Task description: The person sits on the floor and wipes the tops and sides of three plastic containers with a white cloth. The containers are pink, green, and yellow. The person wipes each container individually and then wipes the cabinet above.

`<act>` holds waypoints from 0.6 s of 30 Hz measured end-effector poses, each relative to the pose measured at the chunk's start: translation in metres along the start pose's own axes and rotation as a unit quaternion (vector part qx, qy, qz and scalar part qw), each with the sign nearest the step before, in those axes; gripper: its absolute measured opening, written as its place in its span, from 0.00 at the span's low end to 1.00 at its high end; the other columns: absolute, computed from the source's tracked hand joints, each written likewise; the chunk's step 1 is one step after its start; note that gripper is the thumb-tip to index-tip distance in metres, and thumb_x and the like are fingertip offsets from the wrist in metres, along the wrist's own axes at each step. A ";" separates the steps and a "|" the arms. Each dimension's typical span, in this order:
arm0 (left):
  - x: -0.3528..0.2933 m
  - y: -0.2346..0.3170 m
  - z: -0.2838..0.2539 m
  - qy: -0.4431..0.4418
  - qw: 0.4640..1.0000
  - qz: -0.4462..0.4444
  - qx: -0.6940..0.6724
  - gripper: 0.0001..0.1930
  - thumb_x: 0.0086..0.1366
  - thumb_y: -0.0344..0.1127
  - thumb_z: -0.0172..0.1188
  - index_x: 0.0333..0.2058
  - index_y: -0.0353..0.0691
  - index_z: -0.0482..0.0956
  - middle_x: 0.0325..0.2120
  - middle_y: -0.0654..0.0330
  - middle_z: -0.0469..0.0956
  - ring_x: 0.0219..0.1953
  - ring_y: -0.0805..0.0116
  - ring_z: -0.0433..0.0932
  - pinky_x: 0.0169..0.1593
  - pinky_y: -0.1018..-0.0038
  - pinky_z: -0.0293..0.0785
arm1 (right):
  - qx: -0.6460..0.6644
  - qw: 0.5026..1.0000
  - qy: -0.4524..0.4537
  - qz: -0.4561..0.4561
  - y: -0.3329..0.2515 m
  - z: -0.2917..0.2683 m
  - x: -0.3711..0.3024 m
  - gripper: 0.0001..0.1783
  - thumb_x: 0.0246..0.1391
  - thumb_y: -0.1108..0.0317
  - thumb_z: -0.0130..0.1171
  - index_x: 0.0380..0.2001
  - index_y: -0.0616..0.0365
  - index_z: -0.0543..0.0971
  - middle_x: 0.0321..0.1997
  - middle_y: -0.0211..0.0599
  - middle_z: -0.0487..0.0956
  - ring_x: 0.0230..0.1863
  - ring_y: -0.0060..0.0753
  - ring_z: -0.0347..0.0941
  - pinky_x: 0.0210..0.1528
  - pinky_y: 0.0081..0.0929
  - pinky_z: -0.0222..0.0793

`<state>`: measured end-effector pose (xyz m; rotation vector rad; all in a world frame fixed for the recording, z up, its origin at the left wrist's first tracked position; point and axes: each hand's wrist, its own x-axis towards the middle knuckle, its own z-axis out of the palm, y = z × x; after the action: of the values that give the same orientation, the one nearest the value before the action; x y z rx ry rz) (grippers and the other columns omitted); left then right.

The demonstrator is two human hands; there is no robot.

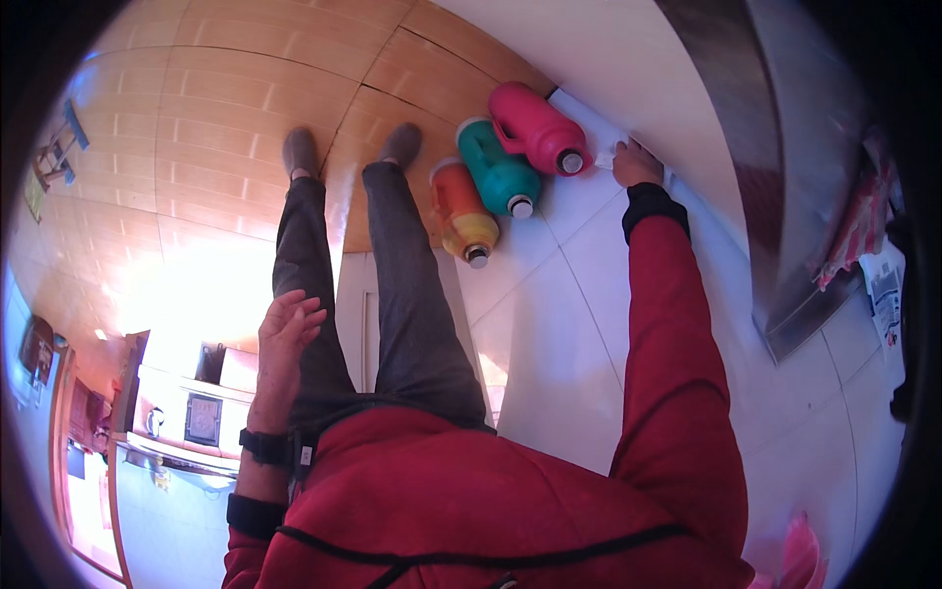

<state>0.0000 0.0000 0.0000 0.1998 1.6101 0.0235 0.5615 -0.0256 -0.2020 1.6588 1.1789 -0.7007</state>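
My right hand (pixel 636 164) reaches far forward over the white tiled counter, close to the wall. Its fingers are closed on a thin white cloth (pixel 606 151), which partly blends with the pale surface. Just left of that hand stands a pink thermos flask (pixel 535 126) with a side handle and a silvery cap. Beside it come a green thermos flask (pixel 497 169) and an orange and yellow one (pixel 461 208), in a row. My left hand (pixel 291 329) hangs in front of my leg, open, fingers a little apart and holding nothing.
A curved white wall edge and a grey metallic panel (pixel 775 324) bound the counter on the right. Red-and-white striped material (pixel 856 228) hangs there. Shiny brown floor tiles (pixel 255 118) lie under my feet. Shelves (pixel 201 393) stand at the left, and pink material (pixel 803 555) lies at lower right.
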 end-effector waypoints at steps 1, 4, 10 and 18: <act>-0.001 0.002 0.001 0.002 1.000 0.004 0.003 0.16 0.69 0.34 0.49 0.53 0.39 0.67 0.47 0.55 0.74 0.46 0.70 0.76 0.46 0.78 0.73 | -0.041 0.999 0.010 -0.002 -0.003 -0.002 -0.009 0.21 0.60 0.59 0.42 0.55 0.46 0.71 0.69 0.33 0.58 0.71 0.36 0.46 0.68 0.50 0.44; -0.002 0.010 0.002 0.008 1.000 0.022 0.016 0.15 0.69 0.34 0.49 0.53 0.39 0.67 0.47 0.56 0.74 0.45 0.71 0.76 0.45 0.78 0.73 | -0.091 0.995 0.023 -0.016 -0.010 -0.006 -0.029 0.21 0.61 0.59 0.41 0.56 0.44 0.71 0.68 0.27 0.59 0.71 0.33 0.46 0.68 0.47 0.43; 0.002 0.005 -0.007 0.006 1.000 0.012 0.019 0.15 0.69 0.35 0.49 0.53 0.39 0.67 0.47 0.56 0.75 0.45 0.71 0.76 0.46 0.78 0.73 | -0.083 0.994 0.031 -0.070 -0.035 0.026 -0.040 0.21 0.59 0.58 0.42 0.54 0.44 0.74 0.67 0.26 0.61 0.70 0.34 0.48 0.69 0.50 0.35; 0.007 -0.001 -0.014 0.016 0.999 -0.019 0.022 0.16 0.69 0.35 0.49 0.53 0.39 0.68 0.47 0.56 0.75 0.46 0.70 0.76 0.46 0.78 0.73 | -0.026 0.992 0.026 -0.119 -0.082 0.085 -0.053 0.19 0.55 0.57 0.46 0.47 0.46 0.79 0.65 0.28 0.64 0.70 0.35 0.49 0.69 0.49 0.35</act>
<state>-0.0143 0.0015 -0.0068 0.2036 1.6464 -0.0369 0.4716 -0.1172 -0.2204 1.5154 1.4366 -0.7717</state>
